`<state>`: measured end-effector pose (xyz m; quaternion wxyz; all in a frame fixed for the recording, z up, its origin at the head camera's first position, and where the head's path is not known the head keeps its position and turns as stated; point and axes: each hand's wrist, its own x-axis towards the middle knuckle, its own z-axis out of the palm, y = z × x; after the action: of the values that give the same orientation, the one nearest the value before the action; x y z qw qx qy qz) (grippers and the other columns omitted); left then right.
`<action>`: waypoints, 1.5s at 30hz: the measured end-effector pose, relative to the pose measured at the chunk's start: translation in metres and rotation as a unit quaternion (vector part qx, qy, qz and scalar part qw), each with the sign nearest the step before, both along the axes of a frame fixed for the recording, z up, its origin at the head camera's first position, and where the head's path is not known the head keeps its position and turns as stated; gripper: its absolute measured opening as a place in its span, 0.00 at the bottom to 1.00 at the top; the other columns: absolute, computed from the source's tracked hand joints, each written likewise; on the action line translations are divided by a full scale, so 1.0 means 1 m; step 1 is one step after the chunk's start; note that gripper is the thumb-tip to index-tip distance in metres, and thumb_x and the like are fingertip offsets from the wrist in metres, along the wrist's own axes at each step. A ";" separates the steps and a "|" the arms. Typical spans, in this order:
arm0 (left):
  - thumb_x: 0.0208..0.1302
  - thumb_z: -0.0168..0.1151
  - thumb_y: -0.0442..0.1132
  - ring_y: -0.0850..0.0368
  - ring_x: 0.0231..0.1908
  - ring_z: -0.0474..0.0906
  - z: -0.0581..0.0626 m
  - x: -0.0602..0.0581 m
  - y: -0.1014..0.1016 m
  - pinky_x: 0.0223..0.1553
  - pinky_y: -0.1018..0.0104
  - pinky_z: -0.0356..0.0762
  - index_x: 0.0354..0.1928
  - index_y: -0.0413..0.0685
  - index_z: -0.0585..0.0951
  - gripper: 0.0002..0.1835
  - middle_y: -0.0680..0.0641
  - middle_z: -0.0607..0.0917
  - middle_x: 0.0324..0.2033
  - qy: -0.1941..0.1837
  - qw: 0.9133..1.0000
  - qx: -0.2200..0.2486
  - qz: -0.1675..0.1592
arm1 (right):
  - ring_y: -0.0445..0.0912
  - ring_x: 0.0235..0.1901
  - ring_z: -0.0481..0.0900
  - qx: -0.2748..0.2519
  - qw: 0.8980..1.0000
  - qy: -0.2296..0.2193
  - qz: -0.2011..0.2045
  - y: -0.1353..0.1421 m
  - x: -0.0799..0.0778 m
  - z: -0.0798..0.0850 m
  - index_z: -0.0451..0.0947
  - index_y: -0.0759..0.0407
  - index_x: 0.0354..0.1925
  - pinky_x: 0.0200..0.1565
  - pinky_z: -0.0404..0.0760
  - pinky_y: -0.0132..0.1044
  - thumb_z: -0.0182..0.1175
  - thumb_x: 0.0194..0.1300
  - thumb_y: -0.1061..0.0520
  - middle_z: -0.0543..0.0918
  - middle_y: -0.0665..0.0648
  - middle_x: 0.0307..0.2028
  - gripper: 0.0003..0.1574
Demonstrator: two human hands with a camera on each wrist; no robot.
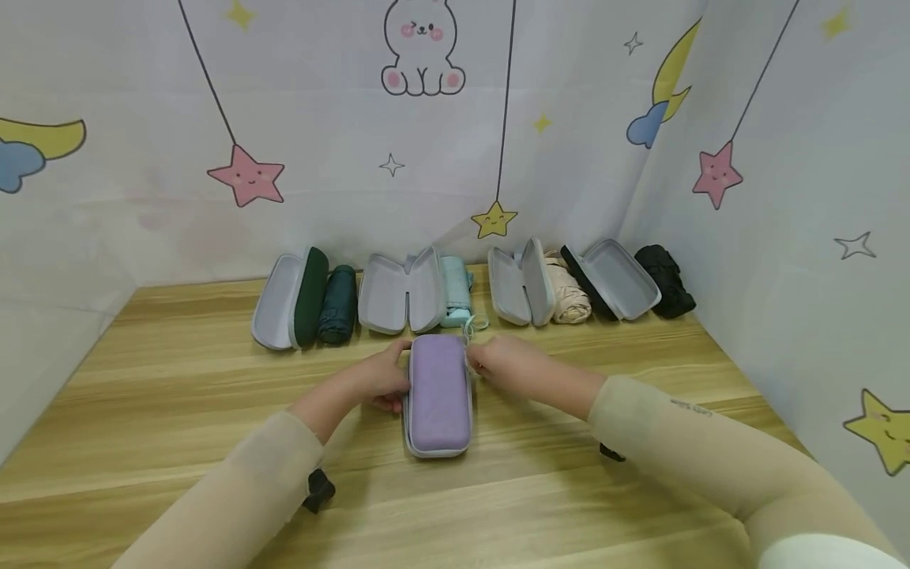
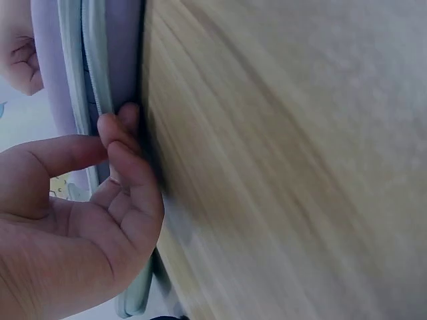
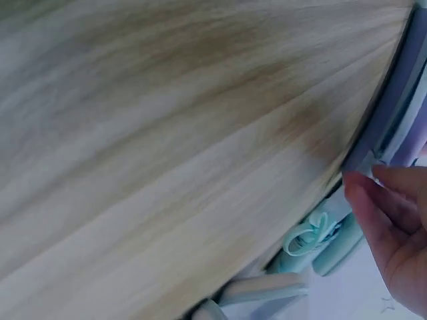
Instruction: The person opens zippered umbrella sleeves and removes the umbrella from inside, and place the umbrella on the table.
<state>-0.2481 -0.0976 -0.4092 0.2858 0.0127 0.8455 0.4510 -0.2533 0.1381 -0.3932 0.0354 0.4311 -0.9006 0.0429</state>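
A purple zip case [image 1: 441, 395] with a pale zip edge lies closed-looking on the wooden table, lengthwise in front of the person. Against its left side, the left hand [image 1: 384, 378] holds the case by thumb and bent fingers. In the left wrist view, the fingertips sit at the zip seam [image 2: 97, 73], where a dark gap shows between the two zip tapes. Near the case's far right corner the right hand [image 1: 508, 363] pinches something small at the zip, probably its pull, mostly hidden by the fingers. Whatever the case contains is out of sight.
Along the wall stand open grey-lined cases, one with a green shell [image 1: 311, 300] and one black-edged [image 1: 618, 276]. Rolled compact umbrellas lie between: dark teal [image 1: 338, 304], light blue [image 1: 456, 288] with a looped cord [image 1: 475, 324], beige [image 1: 569, 292] and black [image 1: 664, 280].
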 end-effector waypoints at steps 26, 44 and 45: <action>0.64 0.53 0.26 0.56 0.19 0.79 0.037 0.006 0.005 0.27 0.64 0.78 0.76 0.44 0.48 0.41 0.43 0.82 0.20 0.029 0.998 0.047 -0.036 | 0.46 0.48 0.78 -0.033 0.974 0.139 0.176 -0.022 0.046 0.014 0.83 0.57 0.45 0.52 0.75 0.41 0.62 0.66 0.50 0.84 0.52 0.44 0.14; 0.60 0.52 0.24 0.59 0.17 0.78 0.035 0.012 0.007 0.28 0.63 0.80 0.76 0.39 0.40 0.46 0.43 0.82 0.20 0.023 0.997 0.066 -0.015 | 0.42 0.23 0.76 0.022 0.999 0.019 -0.025 -0.036 0.041 0.032 0.79 0.59 0.40 0.26 0.76 0.37 0.61 0.67 0.48 0.78 0.50 0.23 0.15; 0.60 0.52 0.24 0.59 0.17 0.78 0.033 0.012 0.007 0.27 0.63 0.80 0.76 0.39 0.39 0.47 0.43 0.82 0.20 0.023 0.997 0.071 -0.014 | 0.42 0.21 0.74 0.031 0.998 0.005 -0.049 -0.037 0.039 0.031 0.78 0.58 0.40 0.24 0.75 0.37 0.61 0.67 0.45 0.77 0.49 0.22 0.17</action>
<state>-0.2358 -0.0904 -0.3758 0.2711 0.0553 0.8175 0.5052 -0.2141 0.1010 -0.3622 0.0286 0.3879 -0.9212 0.0104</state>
